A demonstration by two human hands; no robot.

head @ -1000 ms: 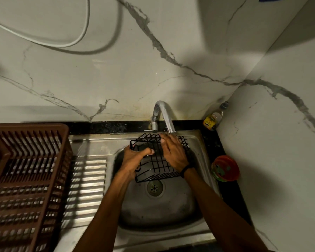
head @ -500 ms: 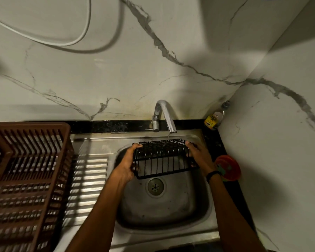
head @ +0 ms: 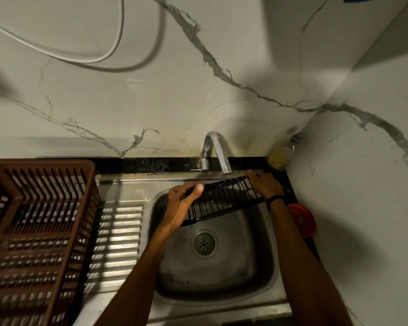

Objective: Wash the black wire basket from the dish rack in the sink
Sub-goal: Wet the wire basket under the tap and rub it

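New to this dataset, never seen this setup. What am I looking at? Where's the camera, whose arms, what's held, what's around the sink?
No robot here: one wide-angle camera worn on a person's head looks down at their own bare arms, so there is a single view. The left hand and right hand each grip one end of a black wire basket, held tilted over the steel sink just below the faucet. A brown dish rack stands at the left, by the ribbed drainboard. Right of the sink sit a yellowish bottle and a red round item, partly hidden by the arm.
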